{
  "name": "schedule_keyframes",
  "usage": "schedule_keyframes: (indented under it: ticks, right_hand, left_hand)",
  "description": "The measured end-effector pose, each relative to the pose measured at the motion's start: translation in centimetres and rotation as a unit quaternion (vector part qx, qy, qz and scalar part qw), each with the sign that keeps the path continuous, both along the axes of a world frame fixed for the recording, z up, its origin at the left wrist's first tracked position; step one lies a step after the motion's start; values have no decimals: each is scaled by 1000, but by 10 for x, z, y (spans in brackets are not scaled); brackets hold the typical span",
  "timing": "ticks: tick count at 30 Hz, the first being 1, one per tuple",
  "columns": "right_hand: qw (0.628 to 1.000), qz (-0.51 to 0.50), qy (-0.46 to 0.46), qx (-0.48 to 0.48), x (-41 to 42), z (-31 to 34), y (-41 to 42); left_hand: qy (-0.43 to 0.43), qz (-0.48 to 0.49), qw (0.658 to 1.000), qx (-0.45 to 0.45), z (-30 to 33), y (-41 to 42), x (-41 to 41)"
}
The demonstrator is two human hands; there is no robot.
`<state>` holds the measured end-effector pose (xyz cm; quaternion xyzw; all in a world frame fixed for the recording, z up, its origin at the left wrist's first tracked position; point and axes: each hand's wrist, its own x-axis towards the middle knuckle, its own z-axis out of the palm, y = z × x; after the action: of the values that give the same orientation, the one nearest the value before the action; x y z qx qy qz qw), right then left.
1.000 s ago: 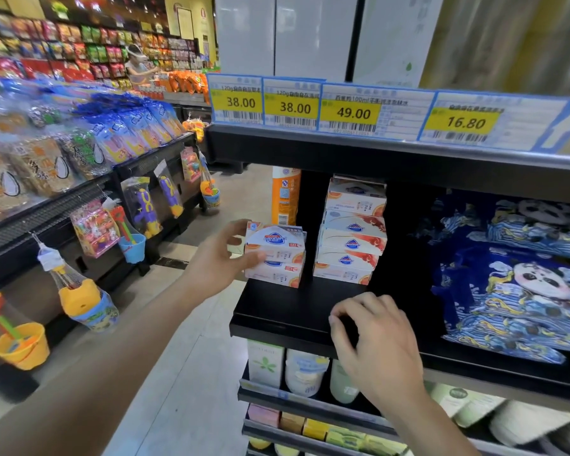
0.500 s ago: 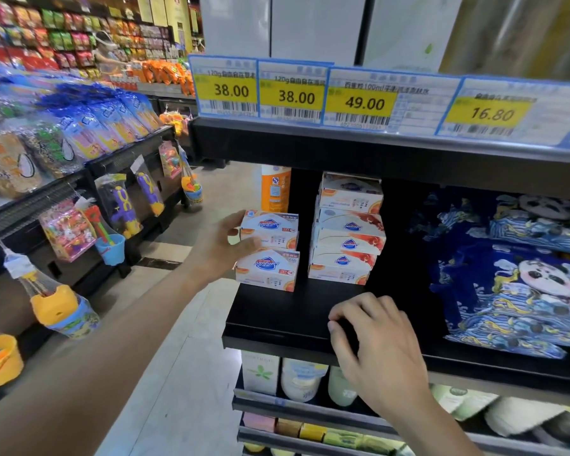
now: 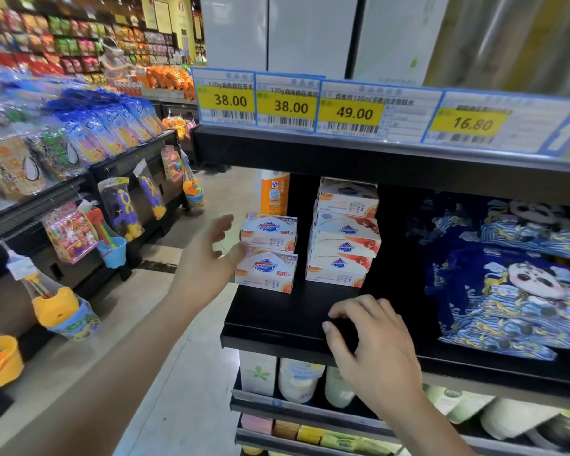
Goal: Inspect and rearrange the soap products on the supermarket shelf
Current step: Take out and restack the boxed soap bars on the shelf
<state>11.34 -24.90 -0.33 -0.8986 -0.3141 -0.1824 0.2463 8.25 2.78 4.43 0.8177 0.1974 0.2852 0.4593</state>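
Soap boxes stacked near the shelf end

Left hand (image 3: 208, 258) spread wide beside two soap boxes (image 3: 266, 253); a sideways nudge could topple them off the shelf (image 3: 277, 320).

The single head view looks forward and slightly down at the black shelf (image 3: 277, 320) from close range. It stands off the shelf's left end, facing along the aisle floor (image 3: 185, 373) beside it.

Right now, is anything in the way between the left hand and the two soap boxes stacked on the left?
Nothing visible. The left hand is open right beside the left stack of soap boxes, its thumb at the stack's side. The right hand rests on the black shelf's front edge, off to the side.
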Motion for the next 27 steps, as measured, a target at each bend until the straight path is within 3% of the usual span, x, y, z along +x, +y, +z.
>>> schedule_keyframes:
  ticks: [3,6,9,15,24,27]
  right_hand:
    - [983,17,89,157,2,9,-2]
    - [972,-14,80,219,14,22,-4]
    - [976,-34,41,210,30,40,-4]
    - [997,-21,23,68,71,59,6]
    - [990,39,-43,127,77,44,1]
    - [984,76,-77,141,53,43,-7]
  left_hand:
    - [-4,6,997,80,4,-33,-36]
    - [-14,-28,992,125,-8,-61,-57]
    - [22,-60,984,164,-24,-76,-59]
    - [145,-66,946,281,-44,-93,-59]
    - [165,-78,950,253,-40,-92,-59]
    - [134,-87,974,159,-32,-91,-61]
